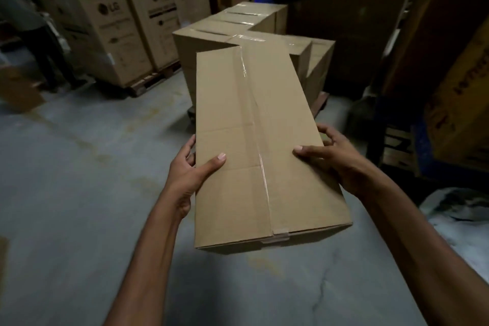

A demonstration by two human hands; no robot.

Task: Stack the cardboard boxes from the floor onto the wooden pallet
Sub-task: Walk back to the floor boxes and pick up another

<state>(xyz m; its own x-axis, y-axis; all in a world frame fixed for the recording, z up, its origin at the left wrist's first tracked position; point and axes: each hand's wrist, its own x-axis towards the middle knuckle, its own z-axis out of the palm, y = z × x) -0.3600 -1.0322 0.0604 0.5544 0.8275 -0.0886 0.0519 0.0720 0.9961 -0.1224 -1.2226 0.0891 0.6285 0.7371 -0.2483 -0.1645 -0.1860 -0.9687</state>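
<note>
Head view: your left hand (pixel 194 167) and right hand (pixel 334 160) clasp the taped box (pixel 254 145) by its long sides, short of the pallet stack (pixel 211 37); it looks stiff, light.

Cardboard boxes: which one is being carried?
The long taped box nearest the camera, gripped by the left hand and right hand; the others sit in the stack ahead.

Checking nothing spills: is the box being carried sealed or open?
Sealed. On the carried box, clear tape covers the closed top seam and folds over the near edge.
</note>
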